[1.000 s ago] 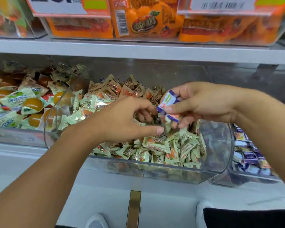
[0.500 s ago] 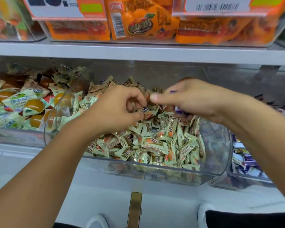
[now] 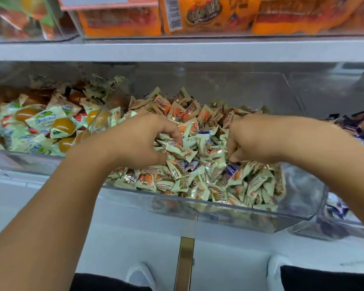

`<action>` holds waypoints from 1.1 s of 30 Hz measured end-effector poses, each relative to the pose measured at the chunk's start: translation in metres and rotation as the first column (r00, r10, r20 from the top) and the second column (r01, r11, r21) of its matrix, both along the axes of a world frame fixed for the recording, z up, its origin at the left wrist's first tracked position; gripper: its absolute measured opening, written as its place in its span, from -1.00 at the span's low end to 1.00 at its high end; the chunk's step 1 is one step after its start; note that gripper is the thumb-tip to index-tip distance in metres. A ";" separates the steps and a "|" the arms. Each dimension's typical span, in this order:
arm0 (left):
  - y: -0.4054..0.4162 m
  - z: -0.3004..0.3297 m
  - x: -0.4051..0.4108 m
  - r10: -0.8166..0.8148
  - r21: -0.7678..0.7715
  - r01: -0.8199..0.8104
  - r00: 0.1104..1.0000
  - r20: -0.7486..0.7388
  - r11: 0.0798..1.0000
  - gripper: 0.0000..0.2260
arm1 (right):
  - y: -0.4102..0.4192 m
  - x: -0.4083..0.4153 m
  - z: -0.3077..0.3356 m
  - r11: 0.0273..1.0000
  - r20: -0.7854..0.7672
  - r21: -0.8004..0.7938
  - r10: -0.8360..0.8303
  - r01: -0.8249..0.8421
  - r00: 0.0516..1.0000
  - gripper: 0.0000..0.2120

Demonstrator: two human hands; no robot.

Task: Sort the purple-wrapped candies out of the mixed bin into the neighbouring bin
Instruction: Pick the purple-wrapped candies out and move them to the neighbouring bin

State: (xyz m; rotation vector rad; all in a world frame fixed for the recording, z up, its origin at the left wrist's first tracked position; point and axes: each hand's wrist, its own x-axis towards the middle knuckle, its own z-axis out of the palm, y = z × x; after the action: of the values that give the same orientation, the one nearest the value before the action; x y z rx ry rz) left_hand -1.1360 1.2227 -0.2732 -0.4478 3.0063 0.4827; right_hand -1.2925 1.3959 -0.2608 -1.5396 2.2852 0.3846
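Note:
The clear mixed bin holds a heap of pale green and orange wrapped candies. A few purple-wrapped candies show in the heap, one just below my right thumb. My left hand digs into the left of the heap, thumb and curled fingers pinching pale green candies. On the right of the heap, my right hand is knuckles up with its fingers curled under. The purple candies it carries are hidden beneath the palm. The neighbouring bin on the right holds purple candies.
A bin of green-wrapped jelly cups stands on the left. A grey shelf edge with orange packets hangs close above the bins. My shoes and the white shelf base are below.
My right hand held purple candies up above the heap; it has turned knuckles up and dropped into the candies. My left hand has pushed deeper into the pile. The camera has moved closer.

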 end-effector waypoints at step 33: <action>0.013 -0.012 -0.018 -0.051 -0.006 0.051 0.985 -0.164 0.999 -0.88 | -0.034 -0.006 -0.002 0.985 0.074 -0.110 -0.125 0.133 0.989 -0.66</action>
State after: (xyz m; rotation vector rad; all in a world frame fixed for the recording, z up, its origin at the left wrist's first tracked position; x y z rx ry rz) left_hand -1.1542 1.2360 -0.2855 -0.3466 3.1668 0.5387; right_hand -1.2987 1.3616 -0.2629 -1.4241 2.3758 0.1670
